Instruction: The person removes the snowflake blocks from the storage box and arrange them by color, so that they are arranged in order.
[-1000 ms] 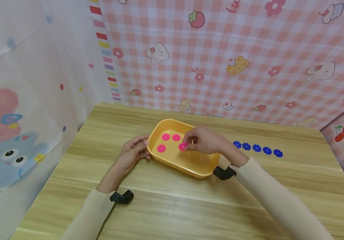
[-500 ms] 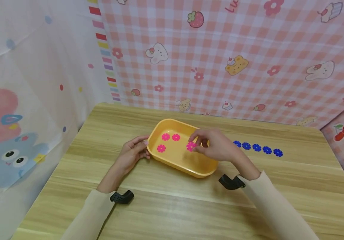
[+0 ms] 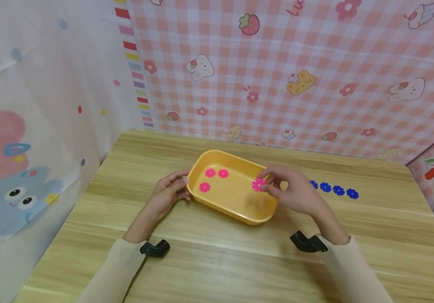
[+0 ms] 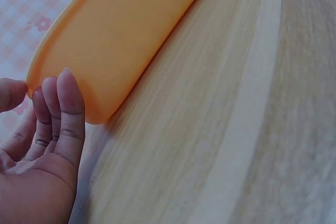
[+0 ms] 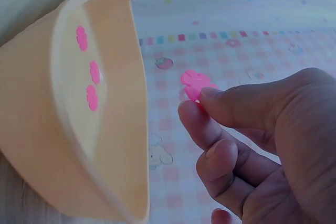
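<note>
The left hand [image 3: 165, 193] is where it was a second ago, lightly gripping the left end of the yellow tray [image 3: 236, 204], thumb at the rim and fingers against the outer wall. Three pink pieces [image 3: 204, 187] lie unmoved inside, two toward the far-left corner, one toward the near-left. The change is farther right: another pink piece [image 3: 258, 185] has travelled from over the tray's middle to its far-right corner, pinched between thumb and forefinger of the right hand [image 3: 292, 189] and held clear of the rim. It seems to be in transit rather than being laid down. The hand now covers the left end of the row of blue pieces [image 3: 339, 190], which lies beyond the tray's right end, nearer the surface's far edge.

All this stands on a wood-grain table [image 3: 217, 261]. A white printed cloth [image 3: 50, 84] hangs beyond its left edge, a pink checked cloth [image 3: 262, 54] behind its far edge.
</note>
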`<state>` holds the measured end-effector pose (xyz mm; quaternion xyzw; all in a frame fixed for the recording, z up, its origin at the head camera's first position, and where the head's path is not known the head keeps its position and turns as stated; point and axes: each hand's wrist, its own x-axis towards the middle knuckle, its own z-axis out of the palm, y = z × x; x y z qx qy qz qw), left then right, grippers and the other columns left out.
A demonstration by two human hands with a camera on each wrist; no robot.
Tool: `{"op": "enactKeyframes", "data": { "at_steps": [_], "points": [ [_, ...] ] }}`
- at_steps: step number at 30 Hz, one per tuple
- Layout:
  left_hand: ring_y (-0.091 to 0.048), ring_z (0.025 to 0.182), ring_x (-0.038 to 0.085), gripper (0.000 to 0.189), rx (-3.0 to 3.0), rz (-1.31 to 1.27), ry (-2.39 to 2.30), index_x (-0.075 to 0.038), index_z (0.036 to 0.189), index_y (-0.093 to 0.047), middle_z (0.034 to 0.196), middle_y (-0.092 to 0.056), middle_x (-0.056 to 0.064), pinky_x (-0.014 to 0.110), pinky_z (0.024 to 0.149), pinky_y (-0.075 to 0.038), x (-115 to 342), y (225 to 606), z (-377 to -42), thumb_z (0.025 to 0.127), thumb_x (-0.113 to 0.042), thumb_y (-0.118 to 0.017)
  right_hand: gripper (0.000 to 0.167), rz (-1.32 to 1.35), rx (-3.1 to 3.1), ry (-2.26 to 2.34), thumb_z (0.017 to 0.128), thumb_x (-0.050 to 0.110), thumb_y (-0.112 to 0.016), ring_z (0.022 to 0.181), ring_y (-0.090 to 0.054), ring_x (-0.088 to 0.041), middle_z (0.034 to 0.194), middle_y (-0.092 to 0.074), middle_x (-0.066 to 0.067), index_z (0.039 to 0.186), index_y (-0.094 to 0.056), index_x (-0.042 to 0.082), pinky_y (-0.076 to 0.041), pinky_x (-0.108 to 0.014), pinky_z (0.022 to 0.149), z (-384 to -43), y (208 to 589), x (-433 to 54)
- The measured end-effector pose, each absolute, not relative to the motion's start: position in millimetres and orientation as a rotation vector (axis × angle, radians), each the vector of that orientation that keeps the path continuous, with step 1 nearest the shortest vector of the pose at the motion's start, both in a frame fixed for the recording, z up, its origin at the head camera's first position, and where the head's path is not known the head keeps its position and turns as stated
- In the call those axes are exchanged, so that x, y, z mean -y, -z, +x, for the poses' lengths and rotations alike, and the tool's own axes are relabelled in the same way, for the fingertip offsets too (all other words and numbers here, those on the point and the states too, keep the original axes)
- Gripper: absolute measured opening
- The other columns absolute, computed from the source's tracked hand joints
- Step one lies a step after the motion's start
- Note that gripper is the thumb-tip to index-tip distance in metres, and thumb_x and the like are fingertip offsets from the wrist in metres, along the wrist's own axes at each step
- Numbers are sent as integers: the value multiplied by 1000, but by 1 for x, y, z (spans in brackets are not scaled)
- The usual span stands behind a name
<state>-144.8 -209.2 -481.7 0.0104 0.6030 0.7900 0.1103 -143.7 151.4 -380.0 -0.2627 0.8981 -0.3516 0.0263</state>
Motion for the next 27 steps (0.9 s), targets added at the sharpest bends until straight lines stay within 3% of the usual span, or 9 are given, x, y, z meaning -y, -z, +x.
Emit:
{"op": "enactKeyframes", "data": {
  "at_steps": [13, 27],
  "points": [
    [-63, 72, 12, 45, -1775, 31, -2319, 8, 147, -45, 84, -66, 0, 24, 68, -62, 209, 482, -144, 106, -9, -53, 15, -611, -2918, 1191, 94, 17, -76, 71, -58, -11, 83, -71, 3, 108, -73, 19, -47, -22, 58, -132, 400, -192],
    [-63, 72, 12, 45, -1781, 34, -2316, 8, 147, -45, 83, -66, -1, 24, 68, -62, 210, 483, -145, 106, -9, -53, 20, -343, -3015, 1080, 98, 24, -71, 72, -59, -8, 87, -72, -4, 116, -70, 15, -46, -21, 54, -130, 415, -236]
  ]
}}
